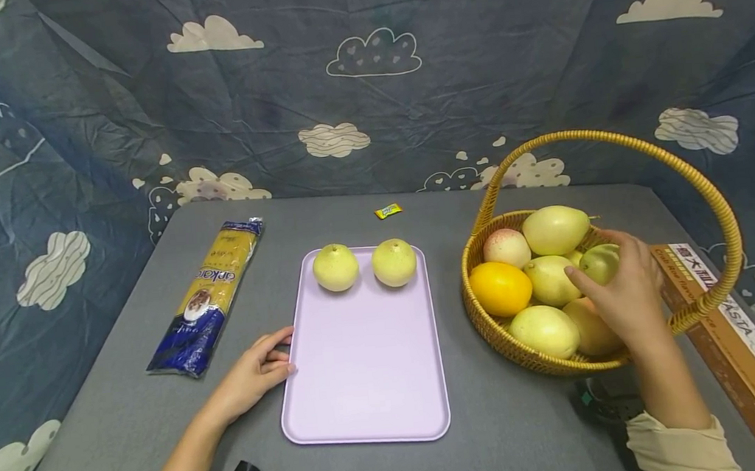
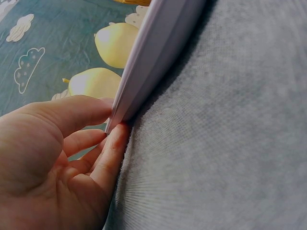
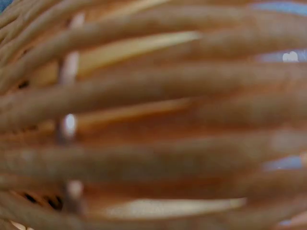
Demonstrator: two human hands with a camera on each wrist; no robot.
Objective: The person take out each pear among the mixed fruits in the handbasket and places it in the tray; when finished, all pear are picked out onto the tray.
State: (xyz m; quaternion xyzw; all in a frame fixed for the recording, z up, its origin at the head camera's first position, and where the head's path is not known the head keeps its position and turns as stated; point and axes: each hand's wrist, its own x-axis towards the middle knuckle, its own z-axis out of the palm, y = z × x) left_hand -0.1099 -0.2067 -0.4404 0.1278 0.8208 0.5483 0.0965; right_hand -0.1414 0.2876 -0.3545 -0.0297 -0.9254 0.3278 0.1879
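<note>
My left hand (image 1: pixel 255 371) holds the left rim of a lilac tray (image 1: pixel 364 369); in the left wrist view the thumb lies on the rim, with fingers (image 2: pixel 112 153) against its side and underside. Two yellow-green pears (image 1: pixel 336 267) (image 1: pixel 394 263) sit at the tray's far end. Over the right part of a wicker basket (image 1: pixel 501 336), my right hand (image 1: pixel 628 290) spreads thumb and fingers around a green fruit (image 1: pixel 598 264); whether they touch it is unclear. Only blurred basket weave (image 3: pixel 153 86) fills the right wrist view.
Also in the basket lie several pears (image 1: pixel 545 332), a pinkish peach (image 1: pixel 506 248) and a yellow-orange fruit (image 1: pixel 501 288). Its tall handle (image 1: pixel 699 173) arches over the right side. Around stand a pasta bag (image 1: pixel 209 297), a small yellow packet (image 1: pixel 388 211) and a long pasta box (image 1: pixel 738 340).
</note>
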